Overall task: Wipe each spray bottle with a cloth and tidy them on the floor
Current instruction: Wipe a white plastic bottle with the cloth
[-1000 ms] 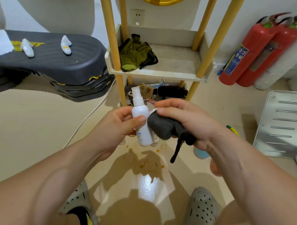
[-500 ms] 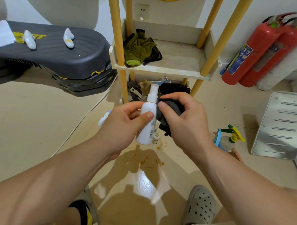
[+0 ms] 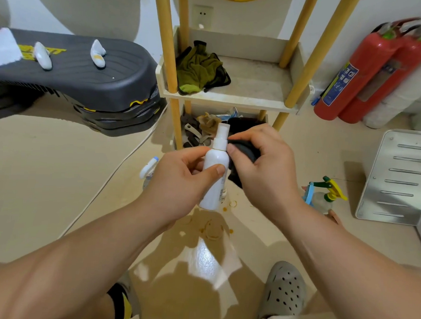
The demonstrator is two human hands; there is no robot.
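At frame centre, above the floor (image 3: 47,176), the left hand (image 3: 179,179) pinches a white spray bottle (image 3: 215,174) between thumb and fingers, held upright with a slight tilt, cap toward 12 o'clock. The right hand (image 3: 264,171) is closed around a dark cloth (image 3: 244,152), pressing it against the bottle's shoulder on the 3 o'clock side.

Assessment of the step: wiping is under way on this bottle. For full coverage, the left hand would best turn the bottle while the cloth travels from neck to base; the area under the left thumb will need a shifted grip. Pressure near the nozzle should stay light to avoid a discharge.

Surroundings: a second spray bottle (image 3: 148,168) lies on the floor at 9 o'clock, partly hidden by the left hand. A trigger sprayer (image 3: 324,190), green and yellow, stands at 3 o'clock. A wooden shelf (image 3: 231,97) holding rags stands at 12 o'clock, two fire extinguishers (image 3: 377,70) at 2 o'clock.

Obstructions: brown stains (image 3: 213,229) mark the floor directly beneath; a white cable (image 3: 112,176) crosses at 9 o'clock.
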